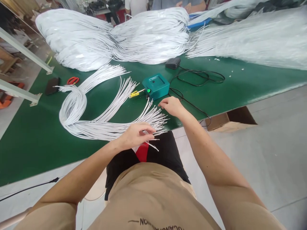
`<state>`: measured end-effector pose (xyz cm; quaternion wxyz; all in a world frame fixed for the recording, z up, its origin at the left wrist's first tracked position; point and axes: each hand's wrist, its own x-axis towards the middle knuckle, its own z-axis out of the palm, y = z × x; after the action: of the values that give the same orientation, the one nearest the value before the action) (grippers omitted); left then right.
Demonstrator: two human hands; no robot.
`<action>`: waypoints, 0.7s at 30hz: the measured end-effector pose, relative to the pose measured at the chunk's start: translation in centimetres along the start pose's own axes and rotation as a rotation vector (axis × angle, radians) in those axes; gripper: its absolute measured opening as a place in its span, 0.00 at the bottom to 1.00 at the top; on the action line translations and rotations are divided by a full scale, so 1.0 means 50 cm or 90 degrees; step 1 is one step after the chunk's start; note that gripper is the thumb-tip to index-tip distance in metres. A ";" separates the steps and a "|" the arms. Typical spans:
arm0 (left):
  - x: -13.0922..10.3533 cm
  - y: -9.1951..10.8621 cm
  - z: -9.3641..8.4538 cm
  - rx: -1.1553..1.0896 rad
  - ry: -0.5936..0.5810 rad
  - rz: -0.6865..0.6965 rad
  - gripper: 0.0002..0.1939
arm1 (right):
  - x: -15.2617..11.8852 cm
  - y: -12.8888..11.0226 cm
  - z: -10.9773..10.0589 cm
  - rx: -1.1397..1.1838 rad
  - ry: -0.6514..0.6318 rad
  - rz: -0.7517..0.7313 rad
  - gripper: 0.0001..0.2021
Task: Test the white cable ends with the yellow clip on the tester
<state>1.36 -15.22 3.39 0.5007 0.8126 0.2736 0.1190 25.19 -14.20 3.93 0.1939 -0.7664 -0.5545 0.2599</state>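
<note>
White wire ends (160,118) block btwn L fingers (145,138) & R fingers (164,103). Teal machine (157,85) just beyond R fingers; tabletop (217,98) open to rt, past blk cord (195,107).

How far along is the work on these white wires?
Probably done: the near bundle, laid out apart from the big coils. In hand: the left hand is at its spread ends, the right hand near the green box. Probably left: those coils. Finished ends can't be told.

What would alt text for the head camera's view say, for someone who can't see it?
A person's left hand is over a fanned bundle of thin white cables on a green table; the right hand is near the tips. Beyond lie a teal box, red-handled scissors and large heaps of similar cables.
</note>
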 end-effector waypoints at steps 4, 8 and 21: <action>0.020 -0.012 -0.039 -0.040 0.128 -0.033 0.13 | 0.004 0.000 0.006 0.006 -0.015 0.006 0.16; 0.055 -0.029 -0.063 0.079 0.179 -0.034 0.12 | 0.011 0.004 0.021 0.004 -0.028 0.005 0.13; 0.121 -0.029 -0.056 0.325 0.135 -0.030 0.13 | -0.013 -0.005 0.009 0.122 0.015 -0.073 0.09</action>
<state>4.57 -9.21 2.96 0.2510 0.8890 0.3640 0.1188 24.54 -14.74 3.85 0.2875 -0.7146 -0.5674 0.2910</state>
